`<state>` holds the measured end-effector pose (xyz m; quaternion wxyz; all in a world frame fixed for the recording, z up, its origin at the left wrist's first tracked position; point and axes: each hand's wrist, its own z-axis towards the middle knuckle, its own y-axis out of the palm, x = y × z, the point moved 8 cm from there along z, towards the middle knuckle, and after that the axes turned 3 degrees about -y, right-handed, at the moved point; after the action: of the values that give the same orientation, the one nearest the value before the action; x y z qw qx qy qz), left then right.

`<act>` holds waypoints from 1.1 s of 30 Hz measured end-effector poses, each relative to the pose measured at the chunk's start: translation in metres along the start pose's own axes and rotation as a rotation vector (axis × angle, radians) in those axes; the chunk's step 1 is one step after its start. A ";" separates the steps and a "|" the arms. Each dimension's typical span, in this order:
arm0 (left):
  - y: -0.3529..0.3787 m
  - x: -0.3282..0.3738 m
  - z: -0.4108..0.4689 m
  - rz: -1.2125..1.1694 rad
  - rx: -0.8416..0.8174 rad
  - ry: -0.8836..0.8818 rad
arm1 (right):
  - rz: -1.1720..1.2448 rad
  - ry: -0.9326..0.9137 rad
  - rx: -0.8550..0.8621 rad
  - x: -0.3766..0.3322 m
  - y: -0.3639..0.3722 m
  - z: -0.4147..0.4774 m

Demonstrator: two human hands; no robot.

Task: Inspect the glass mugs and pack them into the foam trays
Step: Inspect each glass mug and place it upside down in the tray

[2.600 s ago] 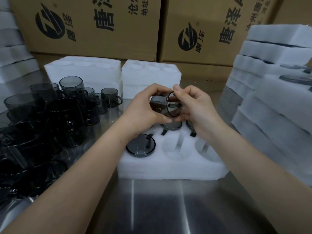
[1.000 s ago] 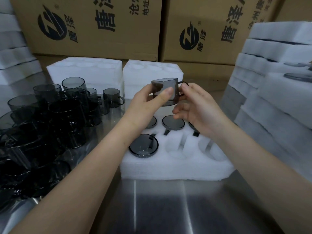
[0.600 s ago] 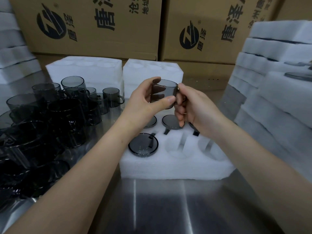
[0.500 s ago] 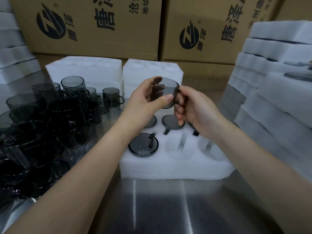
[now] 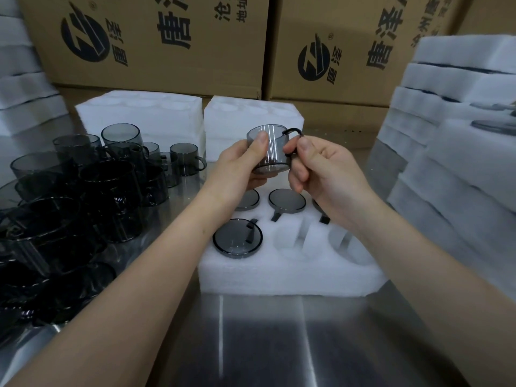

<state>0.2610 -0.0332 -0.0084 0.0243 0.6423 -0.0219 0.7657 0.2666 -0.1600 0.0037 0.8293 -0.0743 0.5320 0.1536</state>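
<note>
A smoky grey glass mug (image 5: 272,152) is held upright above the white foam tray (image 5: 284,275). My left hand (image 5: 240,169) grips its body, thumb on the near wall. My right hand (image 5: 321,169) pinches the mug's handle (image 5: 293,132) at its right side. The tray has several mugs seated upside down in its holes; one (image 5: 237,238) sits at the front left and one (image 5: 287,201) in the back row. Two front holes (image 5: 290,241) hold no mug.
A crowd of loose grey mugs (image 5: 83,185) covers the left of the steel table (image 5: 265,344). Two foam blocks (image 5: 139,113) stand behind the tray. Stacked foam trays (image 5: 458,135) rise at the right, cardboard boxes (image 5: 156,43) at the back.
The mug was turned from lying on its side to upright, mouth up. My right hand moved from the rim to the handle, and my left thumb now lies on the near wall.
</note>
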 end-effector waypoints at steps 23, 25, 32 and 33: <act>-0.001 0.015 -0.008 0.045 -0.018 0.207 | -0.018 0.123 0.023 0.009 -0.007 0.001; -0.002 0.015 -0.007 0.083 0.008 0.209 | -0.014 0.134 0.030 0.010 -0.007 0.000; 0.008 0.020 -0.009 0.424 0.061 0.299 | -0.026 0.084 0.123 0.006 -0.008 -0.001; 0.009 0.022 -0.011 0.466 0.066 0.338 | -0.033 0.083 0.147 0.006 -0.009 -0.001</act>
<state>0.2463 -0.0417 0.0111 -0.1699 0.4838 -0.1393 0.8472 0.2709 -0.1672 -0.0028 0.8123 -0.0282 0.5744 0.0971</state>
